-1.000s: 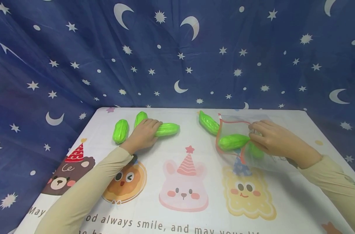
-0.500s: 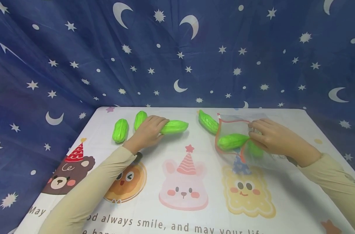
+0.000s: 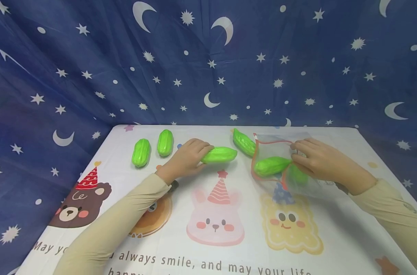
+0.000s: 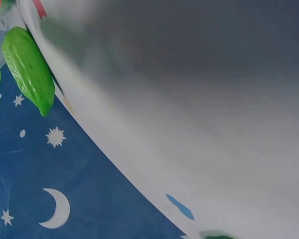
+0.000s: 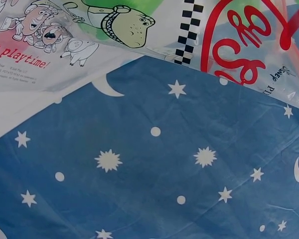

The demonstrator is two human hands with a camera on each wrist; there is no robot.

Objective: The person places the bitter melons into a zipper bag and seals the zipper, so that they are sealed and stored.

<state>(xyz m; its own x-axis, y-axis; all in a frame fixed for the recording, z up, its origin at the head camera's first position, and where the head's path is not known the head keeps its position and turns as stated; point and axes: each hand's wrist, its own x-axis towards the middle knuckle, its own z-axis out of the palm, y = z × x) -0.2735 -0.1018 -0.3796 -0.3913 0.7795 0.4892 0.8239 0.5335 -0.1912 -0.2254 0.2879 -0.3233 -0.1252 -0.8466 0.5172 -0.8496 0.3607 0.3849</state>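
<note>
My left hand [image 3: 189,157] grips one end of a green ridged toy bitter melon [image 3: 219,154], its other end pointing right over the table. My right hand [image 3: 318,162] pinches a clear zip bag [image 3: 273,148] by its upper side, and the red-edged mouth faces left. One bitter melon [image 3: 272,166] lies at that mouth, partly behind the film. Deeper in the bag, another green one [image 3: 299,175] shows through the plastic. The right wrist view shows the bag's printed cartoon film [image 5: 124,27]. Just beyond the mouth lies a further bitter melon [image 3: 243,141], its lower end behind the bag.
Two more bitter melons, one outer [image 3: 141,152] and one inner [image 3: 165,143], lie at the back left of the table. The white tablecloth [image 3: 215,259] bears cartoon prints. A blue star-and-moon curtain [image 3: 208,57] stands behind the table and along its left side.
My left hand has moved right with the bitter melon, away from the two at the back left, uncovering the inner one. The right hand and the bag have stayed nearly still.
</note>
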